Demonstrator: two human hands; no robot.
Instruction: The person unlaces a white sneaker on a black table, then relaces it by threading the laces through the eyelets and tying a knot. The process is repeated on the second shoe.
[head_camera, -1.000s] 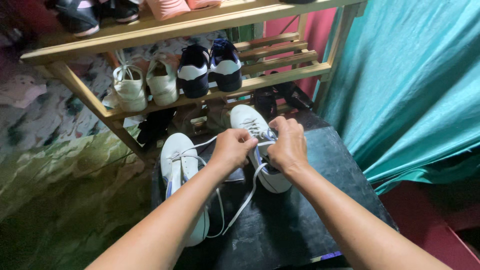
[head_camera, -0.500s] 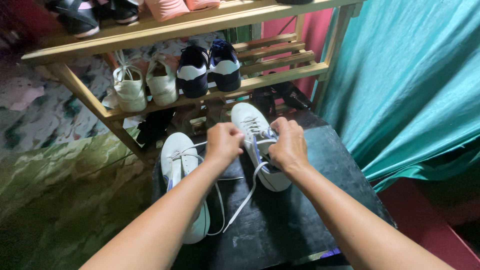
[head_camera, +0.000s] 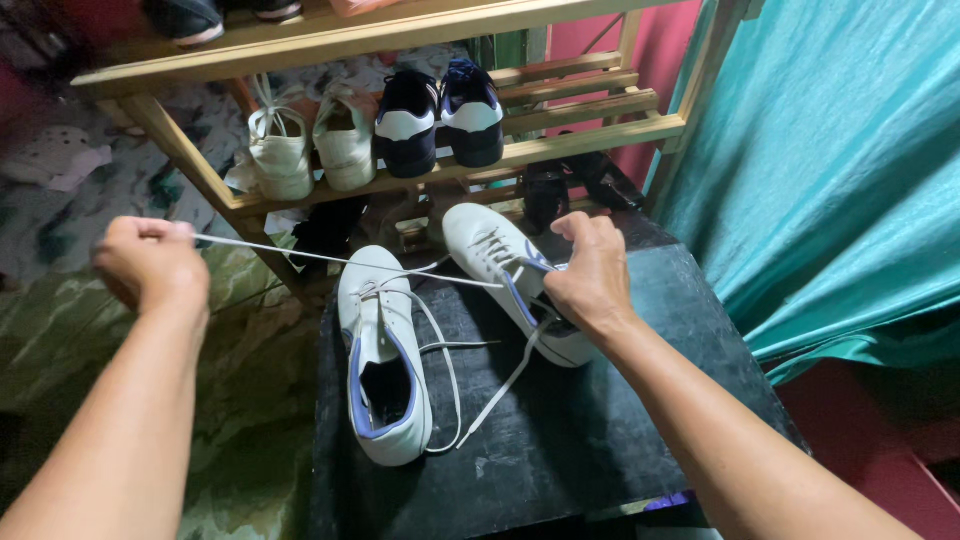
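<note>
Two white sneakers with blue trim lie on a black table (head_camera: 560, 440). The left sneaker (head_camera: 385, 350) points away from me, its laces loose. My right hand (head_camera: 592, 275) presses on the right sneaker (head_camera: 500, 265), gripping it near the tongue. My left hand (head_camera: 150, 262) is far out to the left, fist closed on the end of a white shoelace (head_camera: 330, 258) drawn taut from the right sneaker's eyelets. Another lace end trails across the table.
A wooden shoe rack (head_camera: 560, 145) stands behind the table, holding a white pair (head_camera: 310, 150) and a black-and-white pair (head_camera: 440, 115). A teal curtain (head_camera: 840, 170) hangs at the right. Patterned green flooring lies at the left.
My left hand has moved from the right sneaker far out to the left, pulling the lace out long and taut. My right hand stays on the sneaker.
</note>
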